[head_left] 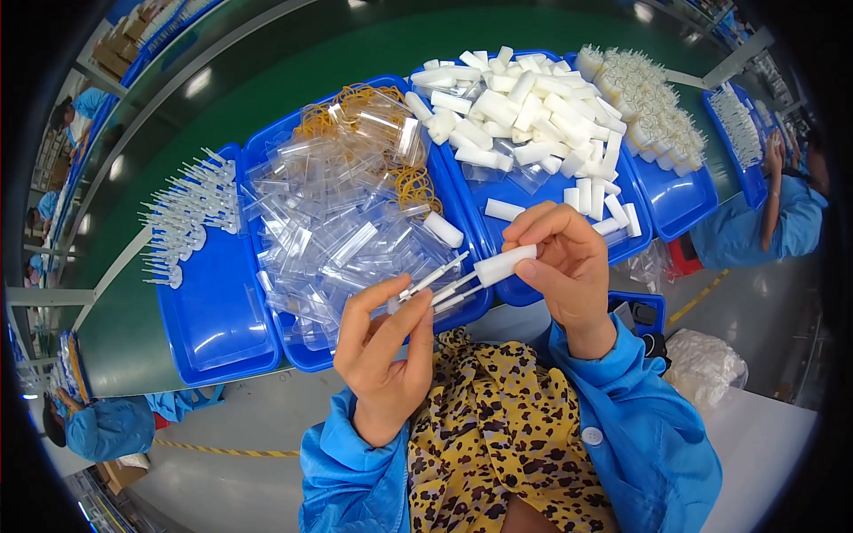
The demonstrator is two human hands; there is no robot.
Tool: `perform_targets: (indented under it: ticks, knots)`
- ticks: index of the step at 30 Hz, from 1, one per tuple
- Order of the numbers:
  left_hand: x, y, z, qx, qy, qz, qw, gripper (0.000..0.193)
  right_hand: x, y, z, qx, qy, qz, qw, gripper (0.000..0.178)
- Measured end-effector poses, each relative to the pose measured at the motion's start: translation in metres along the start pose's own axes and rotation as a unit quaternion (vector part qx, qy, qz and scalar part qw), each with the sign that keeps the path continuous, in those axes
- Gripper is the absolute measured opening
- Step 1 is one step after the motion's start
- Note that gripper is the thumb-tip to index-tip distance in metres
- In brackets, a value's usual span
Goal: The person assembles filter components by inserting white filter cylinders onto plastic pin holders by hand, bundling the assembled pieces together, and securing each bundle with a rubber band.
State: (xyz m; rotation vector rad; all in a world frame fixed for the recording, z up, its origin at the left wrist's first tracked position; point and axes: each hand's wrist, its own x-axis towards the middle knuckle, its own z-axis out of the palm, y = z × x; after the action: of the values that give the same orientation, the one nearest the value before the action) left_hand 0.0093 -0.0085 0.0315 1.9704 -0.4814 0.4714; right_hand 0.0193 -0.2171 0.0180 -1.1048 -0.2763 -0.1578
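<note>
A green table (373,40) carries a row of four blue trays set side by side. The widest pair stands in the middle: the sleeve tray (302,355) is heaped with clear plastic sleeves (329,240), with tan rubber bands (413,188) along its far and right parts; the foam tray (498,191) holds a mound of white foam pieces (533,107) with a little clear plastic among them. The left tray (213,302) bears upright white pronged parts (191,213) toward its far end; the right tray (666,191) bears a dense cluster of spiky pale pieces (640,98).

Over the near edges of the middle trays, the left hand (386,355) pinches a white pronged piece (444,293) in its fingertips, while the right hand (560,266) has thumb and fingers closed around a foam tube (506,264). The tube's left end meets the prongs; how deep any prong sits cannot be told. The step appears to be fitting foam onto prong; the next move would call for straight alignment and a gentle push, lest a prong bend.
</note>
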Motion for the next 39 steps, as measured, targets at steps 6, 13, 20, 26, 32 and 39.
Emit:
perform_targets:
  ticks: [6,13,20,26,32,39]
  knots:
    - [-0.004,-0.001,0.0,0.029,0.005,0.012,0.999,0.023,-0.002,0.001,0.002,-0.082,0.024,-0.012,0.996,0.019]
    - [-0.005,-0.005,0.007,0.047,-0.014,0.027,0.998,0.025,-0.006,0.006,0.011,-0.126,0.025,-0.003,0.992,0.019]
    - [-0.001,0.001,0.004,0.027,-0.08,0.027,0.996,0.032,-0.011,0.008,0.009,-0.156,0.071,-0.059,0.983,0.02]
    - [0.001,0.001,0.005,0.054,-0.081,0.056,0.994,0.028,-0.007,0.009,0.009,-0.171,0.045,-0.112,0.978,0.019]
    - [0.002,0.005,0.006,0.022,-0.076,0.059,0.995,0.024,-0.009,0.007,0.013,-0.034,0.126,0.047,0.99,0.02]
    - [0.003,0.003,0.008,0.04,-0.042,0.041,0.997,0.027,-0.009,0.007,0.015,-0.053,0.104,-0.005,0.993,0.017]
